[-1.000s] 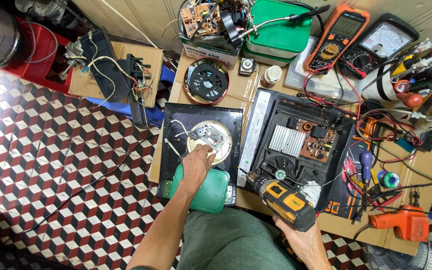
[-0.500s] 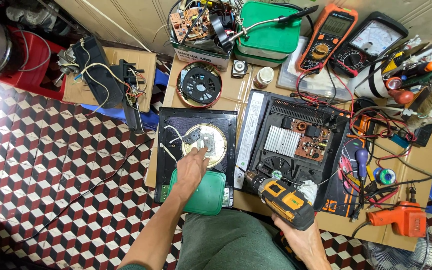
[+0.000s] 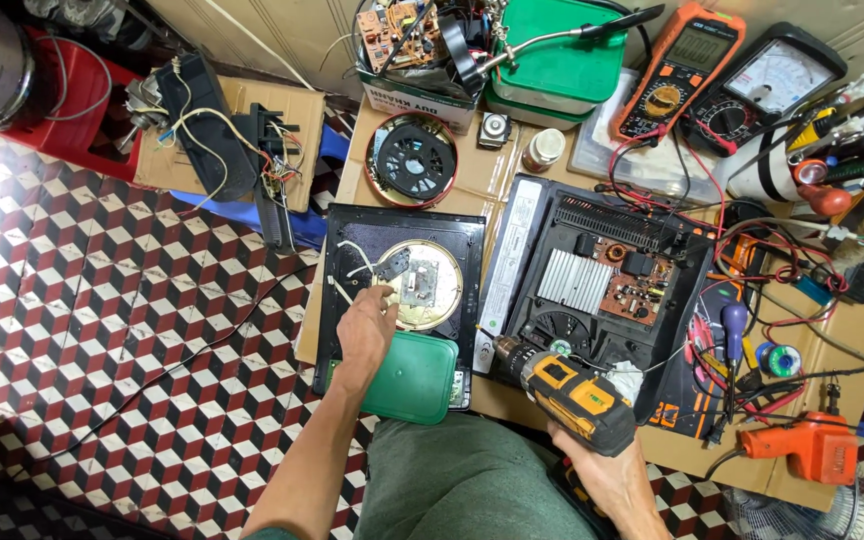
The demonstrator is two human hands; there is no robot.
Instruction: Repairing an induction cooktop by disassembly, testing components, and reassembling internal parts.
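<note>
The left hand [image 3: 365,335] reaches over a green lid [image 3: 410,377], its fingers [image 3: 384,296] lightly curled and resting on the rim of the round pale coil disc [image 3: 422,285] set in a black cooker top panel [image 3: 347,250], though whether they pinch anything cannot be told. To the right of those fingers, the right hand [image 3: 604,478] is wrapped firmly around the grip of a yellow and black cordless drill [image 3: 564,392], its nose lying at the near edge of the opened induction cooker base [image 3: 592,280]. Judging from this, the work goes best with the panel held flat on the cardboard-covered table [image 3: 512,180], white wires [image 3: 352,262] beyond the fingertips kept free, and the drill parked away until needed.
</note>
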